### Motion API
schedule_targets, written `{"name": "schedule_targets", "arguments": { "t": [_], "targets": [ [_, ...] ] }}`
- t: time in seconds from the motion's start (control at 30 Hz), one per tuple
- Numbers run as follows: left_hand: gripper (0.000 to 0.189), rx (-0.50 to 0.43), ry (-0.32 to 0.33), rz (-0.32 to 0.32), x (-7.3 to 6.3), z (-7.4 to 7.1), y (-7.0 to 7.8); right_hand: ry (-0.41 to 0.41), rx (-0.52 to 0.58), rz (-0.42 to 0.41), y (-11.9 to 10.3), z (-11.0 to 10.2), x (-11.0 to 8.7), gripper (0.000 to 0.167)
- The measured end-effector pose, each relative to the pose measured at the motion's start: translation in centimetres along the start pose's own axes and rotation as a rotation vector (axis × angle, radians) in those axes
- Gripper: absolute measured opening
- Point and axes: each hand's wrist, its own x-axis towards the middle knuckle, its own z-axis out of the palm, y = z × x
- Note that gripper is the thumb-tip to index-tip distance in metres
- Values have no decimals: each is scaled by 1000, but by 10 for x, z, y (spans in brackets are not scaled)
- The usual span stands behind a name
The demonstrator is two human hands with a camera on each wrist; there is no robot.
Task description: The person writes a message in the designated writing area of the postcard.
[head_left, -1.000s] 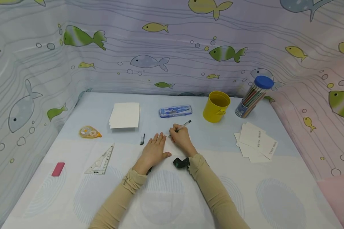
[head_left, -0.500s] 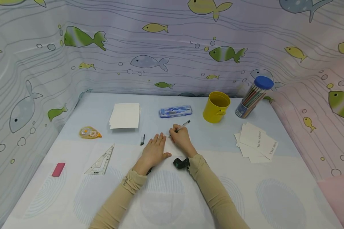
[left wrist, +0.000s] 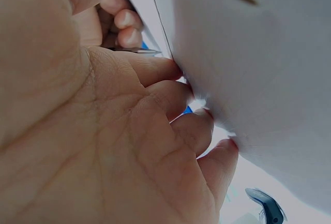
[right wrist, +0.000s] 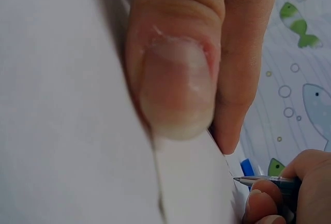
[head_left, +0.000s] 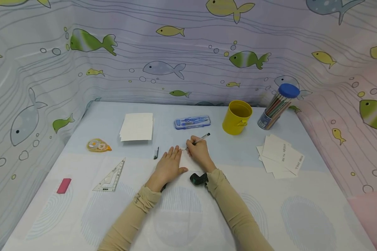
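A small white card point(head_left: 188, 161) lies on the table between the hands, with small dark marks near its top edge. My left hand point(head_left: 168, 165) rests flat on the card's left side, fingers extended and thumb out. In the left wrist view its palm point(left wrist: 119, 131) fills much of the frame. My right hand point(head_left: 199, 154) pinches a pen point(head_left: 202, 137), its point down at the card's top. The pen's metal tip point(right wrist: 242, 179) shows in the right wrist view, where the left thumb point(right wrist: 178, 84) is very close. A dark pen cap point(head_left: 156, 152) lies left of the left hand.
Behind are a paper stack point(head_left: 137, 126), a blue case point(head_left: 192, 122), a yellow bucket point(head_left: 235, 120) and a pencil tub point(head_left: 276, 108). Written cards point(head_left: 281, 157) lie right. Correction tape point(head_left: 98, 145), a set square point(head_left: 111, 177) and a pink eraser point(head_left: 64, 185) lie left.
The right hand and pen have shifted slightly to the right along the card's top, and a little more of the marks shows. The left hand has stayed in place.
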Motion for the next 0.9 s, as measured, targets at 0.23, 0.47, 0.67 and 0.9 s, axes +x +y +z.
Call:
{"name": "schedule_targets", "arguments": {
  "t": [0.23, 0.47, 0.67, 0.9],
  "targets": [
    [82, 11, -5, -6, 0, -1, 1, -1, -26, -2, -2, 0, 0, 34],
    [82, 12, 2, -9, -1, -3, 2, 9, 9, 10, -3, 0, 0, 34],
    [81, 29, 17, -6, 0, -1, 2, 17, 44, 15, -6, -1, 0, 34],
    [81, 51, 27, -25, 0, 3, 5, 2, 18, 16, -8, -1, 0, 34]
  ]
}}
